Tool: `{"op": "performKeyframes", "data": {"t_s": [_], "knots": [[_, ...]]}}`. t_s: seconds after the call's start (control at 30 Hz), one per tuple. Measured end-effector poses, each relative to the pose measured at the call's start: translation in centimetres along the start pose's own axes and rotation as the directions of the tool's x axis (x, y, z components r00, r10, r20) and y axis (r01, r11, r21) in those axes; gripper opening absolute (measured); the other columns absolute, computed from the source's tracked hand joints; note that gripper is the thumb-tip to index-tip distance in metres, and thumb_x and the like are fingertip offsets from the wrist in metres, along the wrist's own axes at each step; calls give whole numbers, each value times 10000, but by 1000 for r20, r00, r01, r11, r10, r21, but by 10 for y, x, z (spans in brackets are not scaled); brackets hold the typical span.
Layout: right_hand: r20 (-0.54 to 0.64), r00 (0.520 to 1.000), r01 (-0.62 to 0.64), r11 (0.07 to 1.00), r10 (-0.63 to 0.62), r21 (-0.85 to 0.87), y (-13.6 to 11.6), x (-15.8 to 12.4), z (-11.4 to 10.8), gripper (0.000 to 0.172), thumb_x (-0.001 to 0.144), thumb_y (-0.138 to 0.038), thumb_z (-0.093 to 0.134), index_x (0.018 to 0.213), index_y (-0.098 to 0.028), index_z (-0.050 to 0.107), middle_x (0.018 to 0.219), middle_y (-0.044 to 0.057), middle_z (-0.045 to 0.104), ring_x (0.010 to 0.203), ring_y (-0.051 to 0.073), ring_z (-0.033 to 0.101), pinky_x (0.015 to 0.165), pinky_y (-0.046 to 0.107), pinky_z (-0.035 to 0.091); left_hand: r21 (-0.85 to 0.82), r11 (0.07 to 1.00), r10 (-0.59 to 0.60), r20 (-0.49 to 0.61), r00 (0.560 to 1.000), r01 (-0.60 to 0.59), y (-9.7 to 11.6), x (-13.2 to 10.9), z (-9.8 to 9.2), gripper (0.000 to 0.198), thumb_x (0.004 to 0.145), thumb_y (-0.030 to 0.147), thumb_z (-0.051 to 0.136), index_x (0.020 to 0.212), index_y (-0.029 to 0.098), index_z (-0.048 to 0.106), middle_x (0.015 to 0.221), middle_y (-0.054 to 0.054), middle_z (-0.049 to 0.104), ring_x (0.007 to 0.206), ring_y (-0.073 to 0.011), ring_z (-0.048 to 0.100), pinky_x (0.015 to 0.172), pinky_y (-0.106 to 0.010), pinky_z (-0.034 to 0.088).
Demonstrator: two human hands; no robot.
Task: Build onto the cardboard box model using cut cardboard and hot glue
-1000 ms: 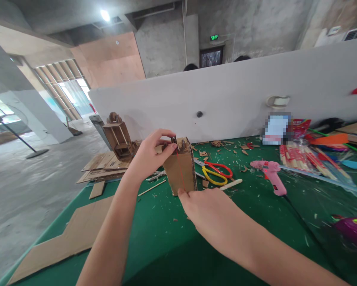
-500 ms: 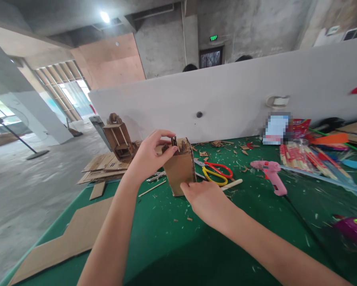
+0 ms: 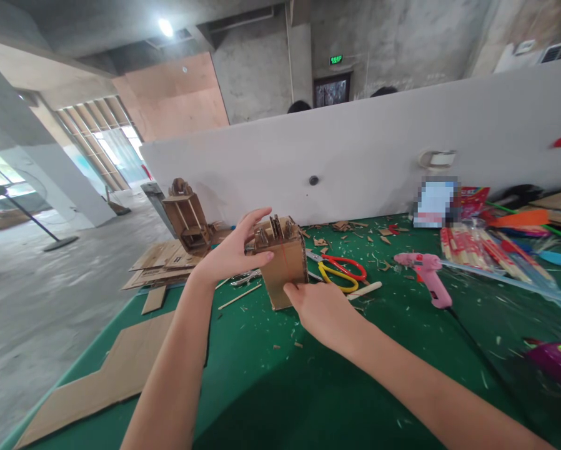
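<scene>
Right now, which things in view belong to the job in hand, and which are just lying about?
In the job, it seems:
- cardboard box, left hand spread at its top
- red string, its lower end in the right hand's grip

Apparently lying about:
- scissors
- pink glue gun
- flat cardboard sheet
- thin stick

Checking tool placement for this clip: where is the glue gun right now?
In the head view, the glue gun lies on the green table, right of the scissors and the right hand, left of the packaged sticks.
</scene>
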State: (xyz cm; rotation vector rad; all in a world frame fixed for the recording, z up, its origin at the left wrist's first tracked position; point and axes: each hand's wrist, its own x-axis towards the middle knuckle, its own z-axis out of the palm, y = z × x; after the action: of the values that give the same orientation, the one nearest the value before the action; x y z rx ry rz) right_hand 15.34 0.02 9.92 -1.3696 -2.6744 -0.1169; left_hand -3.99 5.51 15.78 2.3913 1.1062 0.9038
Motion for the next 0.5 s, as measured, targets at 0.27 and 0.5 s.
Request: {"op": "performKeyframes", "data": {"t_s": [0.27,0.5], "knots": [[-51,999,-4,1000,4,-2,5,3,11,250,831,-51,429,1023,-149,554,843,86,698,710,204,676,563,291,414,-52,998,-37,2,999,38,-2,2,4,641,781,256,609,1369,259,355,1399,-107,425,1175,-241,524,988,-419,452],[3,1000,18,1000,-18,-8,0,0,0,267,782,-12,472,996,-134,577,798,78,691,680,211,675,531,285,375,-21,997,-74,-42,996,74,-4,3,5,611,782,292,610,1346,238,383,1369,-122,455,1092,-220,577,941,-396,490]]}}
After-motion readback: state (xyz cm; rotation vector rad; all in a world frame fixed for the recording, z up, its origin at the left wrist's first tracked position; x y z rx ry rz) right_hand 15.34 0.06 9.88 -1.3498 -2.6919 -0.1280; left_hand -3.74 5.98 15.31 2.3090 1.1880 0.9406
